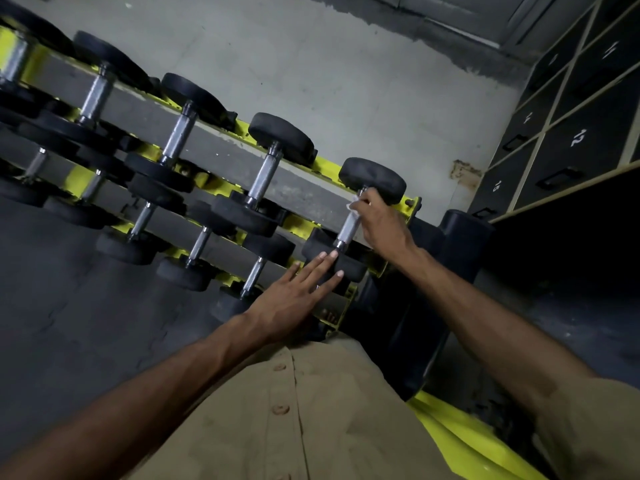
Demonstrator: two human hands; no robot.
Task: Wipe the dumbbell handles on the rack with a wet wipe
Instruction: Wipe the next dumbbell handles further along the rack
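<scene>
Rack (330, 168) end, top tier: pinching the white wipe (353, 204) round the far end of the last handle (347, 230) with the right hand (379, 221), fingers curled, likely starting just under the far head (372, 180) so as to be covering the whole bar. Pressing the straight, slightly spread fingers of the left hand (294, 294) on the near head (349, 266), probably steadying the round weight against rolling in its cradle. Working on bright, knurled-looking steel between matte black rubbery discs, over yellow painted metal, the thin crumpled wipe mostly hiding in the grip.
</scene>
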